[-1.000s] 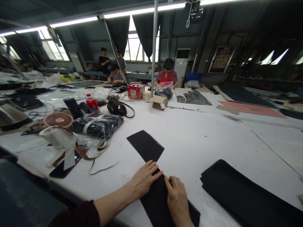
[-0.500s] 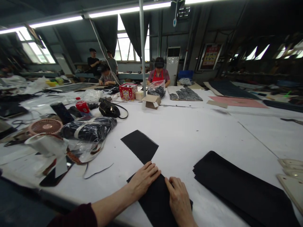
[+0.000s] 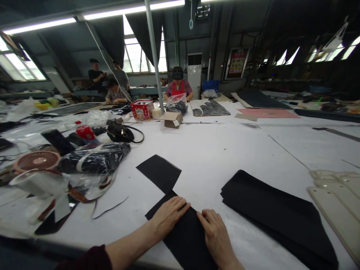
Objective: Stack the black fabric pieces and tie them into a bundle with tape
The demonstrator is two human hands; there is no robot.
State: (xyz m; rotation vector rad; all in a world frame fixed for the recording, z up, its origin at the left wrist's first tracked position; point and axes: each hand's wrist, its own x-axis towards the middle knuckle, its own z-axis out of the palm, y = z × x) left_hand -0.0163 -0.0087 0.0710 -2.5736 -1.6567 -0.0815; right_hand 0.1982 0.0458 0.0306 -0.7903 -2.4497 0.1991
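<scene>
Our left hand (image 3: 168, 215) and right hand (image 3: 216, 236) lie spread flat, pressing a black fabric strip (image 3: 182, 240) onto the white worktable (image 3: 213, 157), just beside a stack of black fabric sheets (image 3: 270, 206). Leftward, a clear plastic bag (image 3: 94, 159) holds rolled black material.

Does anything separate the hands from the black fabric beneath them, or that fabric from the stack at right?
Nothing visible: left hand and right hand lie directly on the flat black fabric; only white table separates it from the stacked black sheets.
</scene>
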